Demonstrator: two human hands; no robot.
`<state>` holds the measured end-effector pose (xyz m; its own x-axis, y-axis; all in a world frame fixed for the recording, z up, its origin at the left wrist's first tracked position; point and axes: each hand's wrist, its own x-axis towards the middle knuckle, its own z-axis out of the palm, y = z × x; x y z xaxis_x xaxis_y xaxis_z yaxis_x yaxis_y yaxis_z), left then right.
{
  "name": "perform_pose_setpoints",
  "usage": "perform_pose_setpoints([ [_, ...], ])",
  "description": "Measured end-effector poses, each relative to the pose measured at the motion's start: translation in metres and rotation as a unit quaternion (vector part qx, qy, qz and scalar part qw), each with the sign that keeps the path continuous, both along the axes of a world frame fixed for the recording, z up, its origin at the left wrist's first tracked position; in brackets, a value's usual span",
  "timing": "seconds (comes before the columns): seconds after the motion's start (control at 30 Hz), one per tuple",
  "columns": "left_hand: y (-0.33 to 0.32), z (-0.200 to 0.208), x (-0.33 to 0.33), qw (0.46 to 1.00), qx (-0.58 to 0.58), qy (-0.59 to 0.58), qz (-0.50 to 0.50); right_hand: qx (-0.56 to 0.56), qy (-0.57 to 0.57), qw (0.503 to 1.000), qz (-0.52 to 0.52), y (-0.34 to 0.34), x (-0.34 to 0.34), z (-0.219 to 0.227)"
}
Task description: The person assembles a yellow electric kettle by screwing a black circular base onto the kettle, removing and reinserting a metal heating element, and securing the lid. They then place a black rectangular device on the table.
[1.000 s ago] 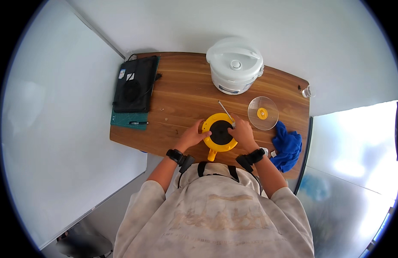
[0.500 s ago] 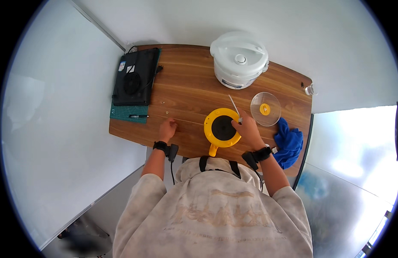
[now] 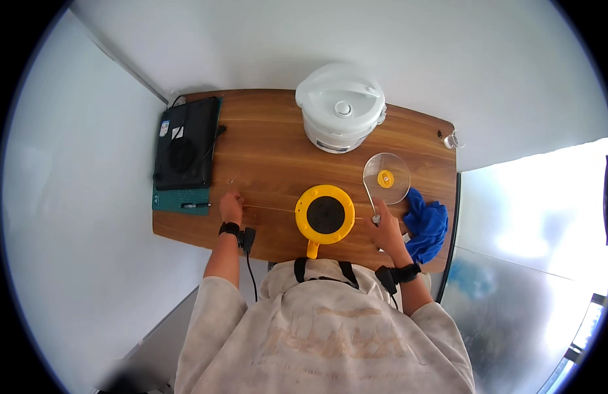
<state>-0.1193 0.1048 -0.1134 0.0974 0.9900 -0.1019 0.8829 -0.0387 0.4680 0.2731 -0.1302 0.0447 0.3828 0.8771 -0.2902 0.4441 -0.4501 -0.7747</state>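
Note:
A yellow round pot-shaped appliance (image 3: 348, 223) with a dark disc in its middle stands before me, its short handle toward me. Right of it, my right hand (image 3: 388, 235) is closed on a thin pale rod (image 3: 369, 197) with a wider whitish end. The rod's tip reaches the edge of a clear round lid (image 3: 399, 165) with a yellow centre knob. My left hand (image 3: 231, 209) rests curled on the table left of the appliance; whatever its fingers may hold is hidden. Tiny pale bits (image 3: 232, 179) lie just beyond it.
A large white lidded pot (image 3: 336, 125) stands at the back. On the left a black laptop-like device (image 3: 202, 148) and a pen (image 3: 197, 205) lie on a green mat (image 3: 166, 200). A blue cloth (image 3: 427, 226) and a small clear glass (image 3: 453, 140) are on the right.
My right hand, with the rod, has moved off the yellow appliance to the right and toward me. The whole view has shifted. My left hand stays nearly in place.

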Motion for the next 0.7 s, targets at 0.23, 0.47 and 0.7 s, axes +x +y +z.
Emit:
perform_pose_setpoints([
  [0.23, 0.004, 0.014, 0.005, 0.997, -0.048, 0.056, -0.018, -0.017, 0.014, 0.999, -0.024, -0.012, 0.0, 0.004],
  [0.47, -0.01, 0.113, 0.073, 0.954, -0.218, -0.149, -0.146, 0.004, 0.015, 1.0, 0.0, -0.009, -0.004, 0.016],
  [0.7, -0.077, 0.204, 0.166, 0.881, -0.316, -0.247, -0.251, 0.061, 0.08, 0.993, 0.066, 0.011, -0.023, 0.026],
])
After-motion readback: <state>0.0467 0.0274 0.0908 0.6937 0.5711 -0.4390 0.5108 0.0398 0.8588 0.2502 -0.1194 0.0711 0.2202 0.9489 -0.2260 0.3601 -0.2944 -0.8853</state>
